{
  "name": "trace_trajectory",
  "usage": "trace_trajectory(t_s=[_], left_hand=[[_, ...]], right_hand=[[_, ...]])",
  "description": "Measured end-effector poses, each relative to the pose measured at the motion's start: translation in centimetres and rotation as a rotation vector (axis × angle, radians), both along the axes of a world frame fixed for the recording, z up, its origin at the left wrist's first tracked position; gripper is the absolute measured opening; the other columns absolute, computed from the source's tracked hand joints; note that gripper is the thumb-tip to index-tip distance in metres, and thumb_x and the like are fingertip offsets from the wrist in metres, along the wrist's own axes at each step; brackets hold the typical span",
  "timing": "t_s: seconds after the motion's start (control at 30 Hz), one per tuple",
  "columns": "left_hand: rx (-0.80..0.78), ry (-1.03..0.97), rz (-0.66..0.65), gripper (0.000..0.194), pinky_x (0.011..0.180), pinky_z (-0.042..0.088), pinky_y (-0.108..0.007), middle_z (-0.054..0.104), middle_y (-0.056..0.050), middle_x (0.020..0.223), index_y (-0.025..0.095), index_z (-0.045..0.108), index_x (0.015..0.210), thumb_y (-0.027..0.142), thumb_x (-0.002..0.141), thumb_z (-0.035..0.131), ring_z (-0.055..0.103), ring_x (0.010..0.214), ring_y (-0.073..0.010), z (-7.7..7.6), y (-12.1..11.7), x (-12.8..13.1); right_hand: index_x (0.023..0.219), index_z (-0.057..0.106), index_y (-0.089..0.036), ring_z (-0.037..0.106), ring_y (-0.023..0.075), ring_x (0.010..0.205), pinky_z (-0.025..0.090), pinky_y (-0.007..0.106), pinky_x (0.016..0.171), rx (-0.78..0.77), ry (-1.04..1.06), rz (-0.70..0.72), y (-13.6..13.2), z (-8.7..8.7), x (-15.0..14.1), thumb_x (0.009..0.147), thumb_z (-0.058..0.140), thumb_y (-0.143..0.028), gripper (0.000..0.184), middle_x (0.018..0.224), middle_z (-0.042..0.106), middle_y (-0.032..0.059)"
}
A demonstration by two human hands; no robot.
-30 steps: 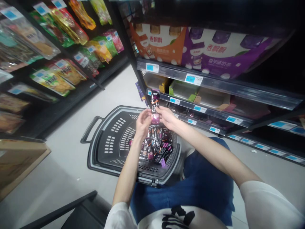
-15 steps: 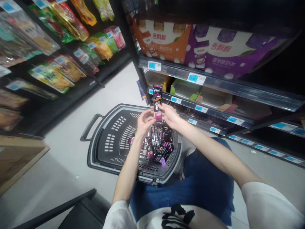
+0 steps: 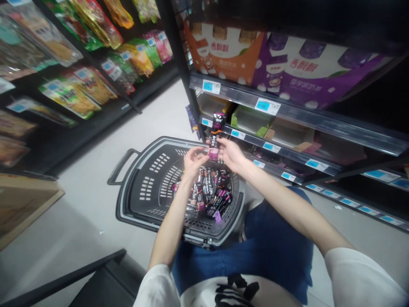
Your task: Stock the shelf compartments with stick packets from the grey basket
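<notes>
A slim black and purple sachet with an orange stripe and a pink cup printed near its bottom is held up over the basket, its top leaning slightly right. My right hand grips its right side, thumb across the front. At the lower left edge, my left hand pinches it with thumb and fingers. Beneath both hands a black shopping basket with a grey rim rests on the floor. Inside lies a pile of similar sachets, partly covered by my left hand and forearm.
On the right, a shelf rack carries orange and purple drink cartons, with open display boxes below. Snack bags hang on the left rack. A cardboard box stands at the left, and a black frame lies lower left.
The sachet's top has tipped a little to the right, and my right hand has shifted slightly right with it. Both hands still hold it. The view has turned slightly.
</notes>
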State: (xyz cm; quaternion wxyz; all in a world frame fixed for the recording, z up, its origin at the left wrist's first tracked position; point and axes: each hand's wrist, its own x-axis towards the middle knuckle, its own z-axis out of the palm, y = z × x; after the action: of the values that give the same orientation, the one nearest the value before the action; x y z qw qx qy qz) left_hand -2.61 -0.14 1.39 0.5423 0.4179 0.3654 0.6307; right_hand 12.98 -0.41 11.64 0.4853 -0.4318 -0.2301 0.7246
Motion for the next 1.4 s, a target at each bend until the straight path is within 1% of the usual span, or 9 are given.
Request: trace_trajectory(t_s=[0.07, 0.3, 0.5, 0.63, 0.83, 0.97, 1.13, 1.23, 1.4], left_hand=[[-0.027, -0.043, -0.003, 0.05, 0.061, 0.052, -0.019, 0.069, 0.0, 0.094, 0.018, 0.069, 0.092, 0.023, 0.051, 0.098, 0.061, 0.061, -0.0046, 0.0, 0.1, -0.2], [-0.07, -0.138, -0.021, 0.048, 0.067, 0.054, -0.021, 0.07, 0.0, 0.088, 0.018, 0.073, 0.085, 0.023, 0.045, 0.1, 0.065, 0.068, -0.0083, 0.5, -0.1, -0.3], [-0.121, -0.088, -0.101, 0.034, 0.061, 0.05, -0.022, 0.072, -0.001, 0.08, 0.018, 0.076, 0.08, 0.031, 0.056, 0.096, 0.063, 0.065, -0.0096, 1.0, -0.7, 0.1], [-0.101, -0.051, -0.192, 0.03, 0.074, 0.054, -0.027, 0.075, -0.004, 0.086, 0.016, 0.078, 0.081, 0.034, 0.063, 0.093, 0.068, 0.077, -0.0146, 2.3, -2.0, 0.6], [-0.164, -0.132, -0.432, 0.051, 0.071, 0.059, -0.038, 0.074, -0.012, 0.088, 0.012, 0.075, 0.089, 0.062, 0.082, 0.073, 0.074, 0.081, -0.0257, 3.2, -3.7, 2.7], [-0.08, -0.139, -0.328, 0.045, 0.073, 0.061, -0.037, 0.071, -0.007, 0.083, 0.014, 0.072, 0.094, 0.056, 0.081, 0.077, 0.072, 0.082, -0.023, 2.3, -3.6, 3.3], [-0.108, -0.19, -0.269, 0.056, 0.072, 0.059, -0.036, 0.068, -0.008, 0.081, 0.013, 0.071, 0.083, 0.068, 0.077, 0.073, 0.067, 0.078, -0.0204, 1.9, -3.2, 2.8], [-0.137, -0.138, -0.21, 0.042, 0.068, 0.055, -0.028, 0.065, -0.003, 0.076, 0.014, 0.069, 0.076, 0.053, 0.073, 0.083, 0.063, 0.072, -0.015, 2.0, -3.0, 2.6], [-0.084, 0.016, -0.204, 0.035, 0.071, 0.055, -0.03, 0.07, -0.005, 0.086, 0.016, 0.074, 0.092, 0.049, 0.081, 0.077, 0.065, 0.081, -0.0191, 1.3, -2.6, 2.4]], right_hand=[[0.091, 0.063, -0.018, 0.067, 0.0134, 0.07, 0.057, 0.027, 0.071, 0.03, -0.033, -0.008, -0.1, -0.1, -0.1, 0.09, 0.053, -0.009, 0.013, 0.091, 0.077, 0.0029], [0.098, 0.065, -0.019, 0.07, 0.0146, 0.085, 0.056, 0.03, 0.085, 0.154, -0.077, 0.114, -0.8, -0.2, 0.3, 0.059, 0.052, 0.008, 0.049, 0.097, 0.076, -0.0016], [0.107, 0.062, -0.02, 0.07, 0.0149, 0.084, 0.055, 0.029, 0.079, 0.119, -0.159, 0.056, -1.1, -0.1, 0.7, 0.061, 0.063, 0.007, 0.053, 0.099, 0.075, 0.0012], [0.106, 0.064, -0.02, 0.066, 0.0123, 0.077, 0.055, 0.027, 0.073, 0.123, -0.19, 0.044, -1.2, -0.2, 1.0, 0.064, 0.079, -0.005, 0.047, 0.094, 0.071, 0.0005], [0.105, 0.066, -0.018, 0.058, 0.0101, 0.067, 0.046, 0.022, 0.059, 0.228, -0.27, 0.038, -1.0, -0.6, 1.8, 0.062, 0.077, -0.009, 0.045, 0.075, 0.063, -0.0046], [0.097, 0.066, -0.019, 0.056, 0.0095, 0.065, 0.046, 0.022, 0.057, 0.269, -0.308, 0.08, -1.0, -0.9, 1.8, 0.06, 0.078, -0.012, 0.039, 0.074, 0.063, -0.0046], [0.085, 0.067, -0.019, 0.056, 0.0116, 0.07, 0.049, 0.025, 0.064, 0.386, -0.381, 0.07, -1.4, -0.8, 1.3, 0.054, 0.088, -0.02, 0.038, 0.073, 0.061, -0.004], [0.077, 0.067, -0.018, 0.057, 0.0125, 0.074, 0.049, 0.027, 0.073, 0.443, -0.44, 0.058, -1.5, -0.8, 1.0, 0.054, 0.09, -0.024, 0.033, 0.074, 0.063, -0.0022], [0.081, 0.067, -0.018, 0.056, 0.0117, 0.07, 0.047, 0.026, 0.07, 0.273, -0.379, -0.074, -1.1, -1.0, 0.6, 0.059, 0.087, -0.023, 0.03, 0.074, 0.063, -0.0028]])
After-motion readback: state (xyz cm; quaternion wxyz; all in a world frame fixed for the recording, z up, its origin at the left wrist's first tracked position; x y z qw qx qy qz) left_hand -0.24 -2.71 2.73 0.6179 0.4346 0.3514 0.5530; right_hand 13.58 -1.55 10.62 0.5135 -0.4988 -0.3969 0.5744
